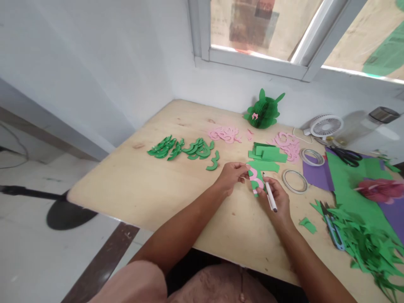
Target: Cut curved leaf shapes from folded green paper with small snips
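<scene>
My left hand pinches the upper left edge of a green paper strip, with a pink scalloped paper piece lying over it. My right hand is closed around a white marker, its dark tip pointing up beside the strip. The right thumb also touches the lower end of the pink piece. Just beyond lie a flat green strip and a stack of green paper strips. A curved green cutout rests left of my left hand.
Piles of green cutouts and pink cutouts lie on the table. A green paper ball figure stands by the wall. Tape rolls, blue-handled snips, green scraps, black scissors and a small fan are at right.
</scene>
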The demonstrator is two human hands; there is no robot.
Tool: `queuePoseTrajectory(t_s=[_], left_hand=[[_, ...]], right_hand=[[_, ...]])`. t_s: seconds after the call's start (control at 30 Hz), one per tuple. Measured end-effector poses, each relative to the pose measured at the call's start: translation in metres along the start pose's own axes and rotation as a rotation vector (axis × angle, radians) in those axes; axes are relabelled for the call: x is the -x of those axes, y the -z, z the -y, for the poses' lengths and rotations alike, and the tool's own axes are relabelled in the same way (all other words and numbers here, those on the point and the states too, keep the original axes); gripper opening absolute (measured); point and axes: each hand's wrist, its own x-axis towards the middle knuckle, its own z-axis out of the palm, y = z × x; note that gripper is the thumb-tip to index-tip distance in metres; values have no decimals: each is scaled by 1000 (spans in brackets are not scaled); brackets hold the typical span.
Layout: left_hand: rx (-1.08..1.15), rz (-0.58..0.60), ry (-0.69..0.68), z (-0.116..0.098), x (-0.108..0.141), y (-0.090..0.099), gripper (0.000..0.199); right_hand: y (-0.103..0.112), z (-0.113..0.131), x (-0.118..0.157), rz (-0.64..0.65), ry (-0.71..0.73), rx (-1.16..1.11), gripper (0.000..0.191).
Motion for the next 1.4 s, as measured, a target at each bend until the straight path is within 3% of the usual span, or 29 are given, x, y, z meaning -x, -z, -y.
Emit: queuePoseTrajectory(t_s=[0.23, 0.57, 1.4], left_hand=[[52, 28, 20, 2, 0, 1, 13], [107, 53, 66, 1, 0, 2, 18], [111, 27, 121, -2, 1, 1, 12]], right_hand=[[-1, 9, 1, 12, -2, -10, 33], [-2, 20, 1, 34, -122, -86, 37], [0, 7, 0, 29, -9, 16, 37]])
